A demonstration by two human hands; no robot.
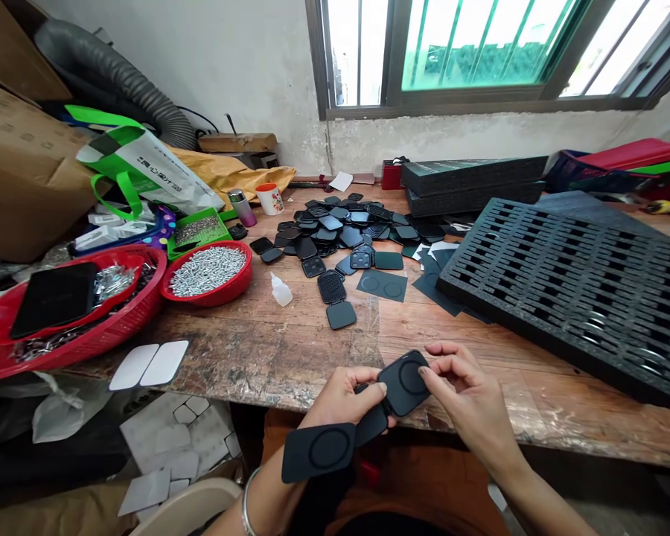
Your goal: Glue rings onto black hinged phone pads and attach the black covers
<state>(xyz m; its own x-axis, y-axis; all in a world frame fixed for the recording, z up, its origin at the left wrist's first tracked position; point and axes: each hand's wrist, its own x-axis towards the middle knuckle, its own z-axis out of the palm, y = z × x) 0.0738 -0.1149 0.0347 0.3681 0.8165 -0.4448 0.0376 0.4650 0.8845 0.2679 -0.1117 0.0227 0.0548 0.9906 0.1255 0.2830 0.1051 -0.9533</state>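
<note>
My left hand [346,394] grips a folding black charging pad [405,381], its thumb over the hinge side. The raised panel carries a printed ring; the other panel is partly covered by my fingers. At that panel's right corner, my right hand [469,394] has its thumb on the surface and its fingers curled behind. A dark sheet with a ring outline [319,452] rests across my left wrist. Further up the table lie an unfolded black pad [340,314], a dark sheet with two rings [383,285] and a small white dropper bottle [281,289].
A heap of black pads [351,223] spreads over the table's middle back. Slotted black foam trays [569,275] occupy the right. Red baskets [246,279] of screws and metal parts stand left, near white rounded cards [150,365] at the front edge.
</note>
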